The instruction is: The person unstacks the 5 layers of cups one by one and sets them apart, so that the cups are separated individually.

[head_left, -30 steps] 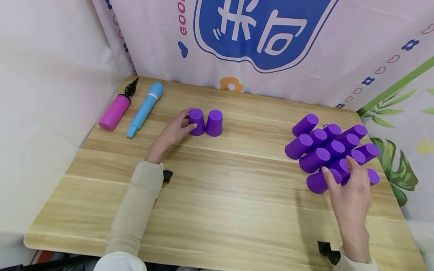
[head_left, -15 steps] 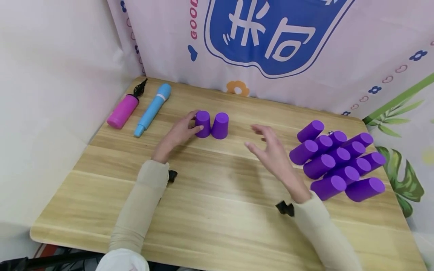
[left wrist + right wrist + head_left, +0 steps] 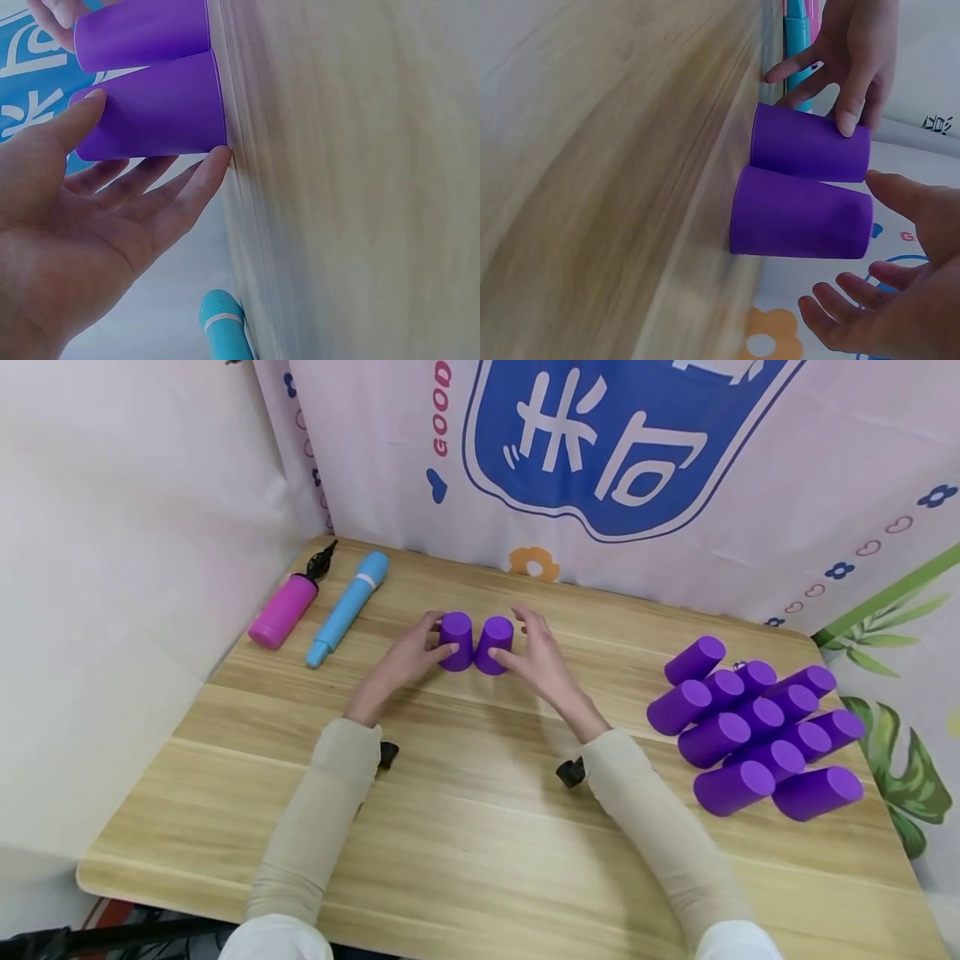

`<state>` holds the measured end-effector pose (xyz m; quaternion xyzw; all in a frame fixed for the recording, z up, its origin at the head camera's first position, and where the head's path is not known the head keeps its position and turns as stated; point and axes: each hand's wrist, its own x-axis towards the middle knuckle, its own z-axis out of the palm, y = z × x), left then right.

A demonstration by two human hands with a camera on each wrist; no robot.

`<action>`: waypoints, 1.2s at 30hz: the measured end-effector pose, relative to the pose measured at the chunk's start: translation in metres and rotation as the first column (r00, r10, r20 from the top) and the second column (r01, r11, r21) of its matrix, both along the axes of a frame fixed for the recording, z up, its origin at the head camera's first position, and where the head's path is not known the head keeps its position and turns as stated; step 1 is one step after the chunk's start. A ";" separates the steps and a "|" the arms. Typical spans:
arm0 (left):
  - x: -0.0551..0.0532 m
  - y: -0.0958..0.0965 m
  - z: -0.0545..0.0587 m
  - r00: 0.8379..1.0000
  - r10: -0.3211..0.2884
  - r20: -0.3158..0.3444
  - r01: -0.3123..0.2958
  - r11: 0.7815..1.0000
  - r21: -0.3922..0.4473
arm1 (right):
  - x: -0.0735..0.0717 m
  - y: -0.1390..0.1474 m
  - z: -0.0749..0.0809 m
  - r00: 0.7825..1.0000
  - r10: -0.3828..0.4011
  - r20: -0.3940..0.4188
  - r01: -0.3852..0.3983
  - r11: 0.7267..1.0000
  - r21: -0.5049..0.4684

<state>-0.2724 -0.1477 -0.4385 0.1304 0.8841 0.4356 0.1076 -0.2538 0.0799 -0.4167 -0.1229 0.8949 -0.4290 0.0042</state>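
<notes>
Two purple cups stand upside down side by side, the left cup point(image 3: 457, 642) and the right cup point(image 3: 497, 646), their bases touching in the wrist views. My left hand point(image 3: 408, 657) holds the left cup, thumb on its near side and fingers round its outer and far side. The right hand point(image 3: 547, 670) stands around the right cup, fingers spread. In the right wrist view its thumb point(image 3: 900, 191) is close by the cup's top, and its fingers point(image 3: 832, 307) are off the cup's side.
Several more purple cups point(image 3: 757, 718) stand upside down in a close cluster at the table's right. A pink hand pump point(image 3: 285, 610) and a blue tube-shaped pump point(image 3: 348, 610) lie at the back left. A printed cloth point(image 3: 390, 510) hangs behind the wooden table point(image 3: 465, 827).
My right hand has left the cup cluster, swung left across the table and come to the right cup. The left hand has stayed at the left cup. The head view has shifted slightly.
</notes>
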 end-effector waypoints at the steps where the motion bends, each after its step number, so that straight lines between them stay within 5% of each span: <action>1: 0.000 0.001 0.000 1.000 0.001 0.003 -0.001 1.000 -0.002 | -0.001 -0.001 -0.002 1.000 -0.005 0.008 0.005 1.000 -0.013; 21: 0.004 0.011 -0.010 1.000 -0.026 -0.017 0.026 1.000 0.004 | -0.007 -0.005 -0.025 0.997 -0.076 0.018 0.077 0.996 -0.043; 29: 0.002 0.010 -0.008 1.000 0.000 -0.008 0.000 1.000 0.030 | -0.008 -0.003 -0.020 0.997 -0.074 -0.002 0.074 0.997 -0.016; 36: 0.000 0.005 -0.002 1.000 -0.001 -0.006 0.001 1.000 0.027 | 0.016 0.010 0.003 0.993 -0.097 -0.073 0.097 0.995 -0.009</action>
